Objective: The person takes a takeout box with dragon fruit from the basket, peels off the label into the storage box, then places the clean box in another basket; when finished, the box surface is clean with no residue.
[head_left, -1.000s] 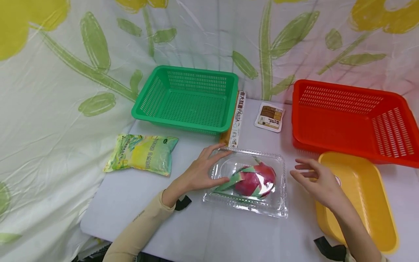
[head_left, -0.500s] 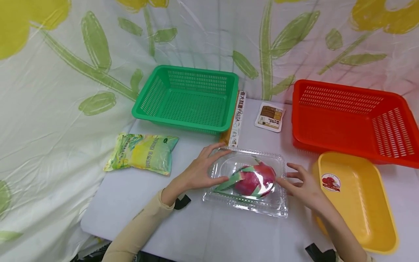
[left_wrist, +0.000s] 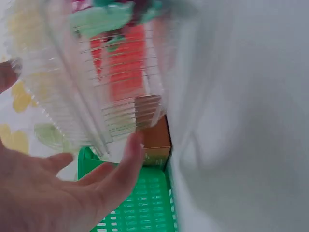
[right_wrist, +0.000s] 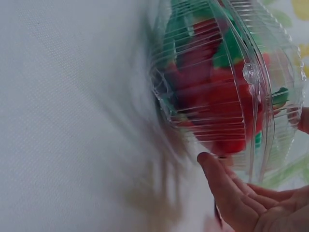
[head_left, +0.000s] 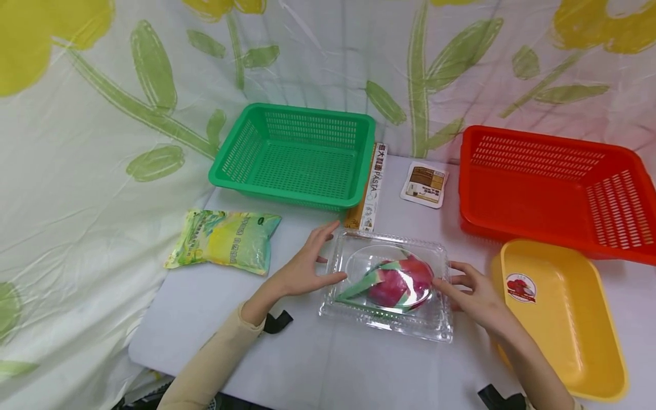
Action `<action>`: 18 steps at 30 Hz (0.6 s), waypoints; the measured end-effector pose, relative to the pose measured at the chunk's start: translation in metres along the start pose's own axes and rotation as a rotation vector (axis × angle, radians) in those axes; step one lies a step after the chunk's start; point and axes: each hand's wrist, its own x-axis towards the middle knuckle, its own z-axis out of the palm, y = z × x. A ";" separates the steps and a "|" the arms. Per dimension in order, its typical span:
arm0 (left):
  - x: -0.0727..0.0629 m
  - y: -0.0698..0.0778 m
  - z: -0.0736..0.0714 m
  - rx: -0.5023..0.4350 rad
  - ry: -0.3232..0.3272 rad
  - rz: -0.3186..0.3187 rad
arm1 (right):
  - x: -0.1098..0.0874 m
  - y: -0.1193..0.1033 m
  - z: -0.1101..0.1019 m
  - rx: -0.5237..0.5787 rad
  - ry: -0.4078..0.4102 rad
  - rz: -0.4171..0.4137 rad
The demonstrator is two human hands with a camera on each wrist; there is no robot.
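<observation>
A clear plastic clamshell container (head_left: 333, 307) with its lid down stands on the white table. Inside it lies a pink dragon fruit (head_left: 394, 285) with green scales. At the container's left side, my left hand (head_left: 304, 267) has its fingers spread; its thumb tip is at the lid's edge, and I cannot tell whether it touches. My right hand (head_left: 476, 299) holds the container's right side, thumb on the lid and fingers along the wall. The right wrist view shows the container (right_wrist: 203, 121) between that thumb and the fingers (right_wrist: 219, 181).
A green basket (head_left: 292, 196) stands at the back, with a pasta box (head_left: 371, 188) beside it. Farther right are a small white packet (head_left: 424, 185), a red basket (head_left: 517, 225) and a yellow tray (head_left: 558, 330). A yellow-green bag (head_left: 222, 239) lies at left.
My right hand has moved left from over the yellow tray's edge onto the container's right side. My left hand has drawn slightly left, off the lid. The container has barely moved.
</observation>
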 end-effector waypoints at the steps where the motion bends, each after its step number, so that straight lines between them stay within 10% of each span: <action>1: -0.001 0.001 -0.001 -0.036 -0.015 -0.029 | 0.000 0.000 0.000 0.000 0.000 -0.002; 10: 0.000 0.002 -0.003 -0.163 -0.086 -0.175 | -0.001 0.001 0.002 0.013 0.007 0.001; 18: -0.001 0.000 0.002 -0.184 -0.084 -0.150 | 0.000 0.004 0.002 0.052 0.016 -0.077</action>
